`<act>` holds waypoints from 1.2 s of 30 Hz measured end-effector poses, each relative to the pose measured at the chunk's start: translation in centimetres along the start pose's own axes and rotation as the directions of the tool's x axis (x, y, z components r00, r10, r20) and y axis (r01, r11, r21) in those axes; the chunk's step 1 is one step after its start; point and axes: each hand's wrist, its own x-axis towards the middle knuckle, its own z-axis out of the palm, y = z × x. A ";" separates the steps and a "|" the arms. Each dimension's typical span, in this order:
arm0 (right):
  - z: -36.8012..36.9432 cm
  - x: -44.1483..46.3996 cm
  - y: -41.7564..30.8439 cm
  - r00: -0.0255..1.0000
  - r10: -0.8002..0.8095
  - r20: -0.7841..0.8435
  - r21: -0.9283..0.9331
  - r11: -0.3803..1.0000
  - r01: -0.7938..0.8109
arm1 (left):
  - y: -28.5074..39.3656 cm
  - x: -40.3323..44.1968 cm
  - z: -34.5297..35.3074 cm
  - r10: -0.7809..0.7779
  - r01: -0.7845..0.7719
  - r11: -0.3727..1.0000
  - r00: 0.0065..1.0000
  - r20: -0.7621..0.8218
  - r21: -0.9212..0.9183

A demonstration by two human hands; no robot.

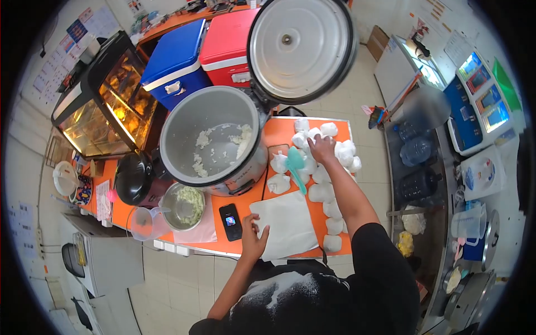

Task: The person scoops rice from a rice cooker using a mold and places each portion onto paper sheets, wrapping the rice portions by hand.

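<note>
My right hand [322, 148] reaches over the far end of the table, its fingers bent down around a white wrapped bundle [314, 133] among several similar ones. Their contents are hidden. My left hand [254, 237], empty with fingers apart, hovers by the left edge of a white paper sheet [283, 220]. A dark phone [230, 222] lies just left of that hand. The turquoise rice paddle [296, 169] rests on bundles nearer me than my right hand. Beyond the sheet, a large rice cooker [209, 134] stands with its lid [300, 47] up and some white rice inside.
A metal bowl [181, 219] of pale green shredded food sits front left, beside a clear plastic jug [146, 224]. A smaller dark cooker [134, 178] and a lit food warmer [106, 100] stand further left. Blue [174, 61] and red [228, 42] coolers are behind.
</note>
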 end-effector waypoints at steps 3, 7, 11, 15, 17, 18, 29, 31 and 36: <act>-2.1 -2.0 -3.6 0.973 -0.078 -0.217 -0.113 0.992 0.055 | -2.5 -2.9 -3.9 -0.063 0.066 0.992 0.998 -0.030 0.104; -2.4 -9.3 -8.8 0.949 0.220 0.224 0.115 0.961 -0.250 | -5.6 -2.8 -8.1 -0.169 0.159 0.985 0.964 -0.205 -0.062; 3.5 -14.8 -11.3 0.967 0.166 0.192 -0.119 0.982 -0.145 | -5.6 1.1 -12.2 -0.217 0.184 0.972 0.937 -0.273 -0.144; 2.5 -14.4 -11.8 1.000 0.028 -0.013 0.017 0.999 -0.028 | -6.9 6.4 -15.5 -0.075 0.050 0.995 0.949 -0.306 -0.089; 0.9 -15.5 -9.2 0.994 0.109 -0.004 0.247 0.963 -0.105 | -7.3 8.5 -16.9 -0.005 -0.011 0.999 0.944 -0.329 -0.048; -0.7 -16.3 -8.4 0.971 0.215 0.105 0.373 0.896 -0.239 | -7.4 9.6 -17.4 -0.028 0.007 0.998 0.947 -0.320 -0.064; -24.9 1.2 -34.0 0.842 -0.286 0.457 0.102 0.958 0.270 | -9.6 11.1 -16.5 0.086 -0.074 0.995 0.979 -0.186 0.070; -22.3 4.1 -38.4 0.832 -0.235 0.502 0.071 0.970 0.230 | -10.0 10.9 -16.5 0.076 -0.074 0.997 0.980 -0.182 0.016; -14.2 9.4 -39.6 0.677 -0.407 0.614 0.007 0.860 0.510 | -11.3 10.3 -16.7 0.080 -0.091 0.993 0.985 -0.150 -0.069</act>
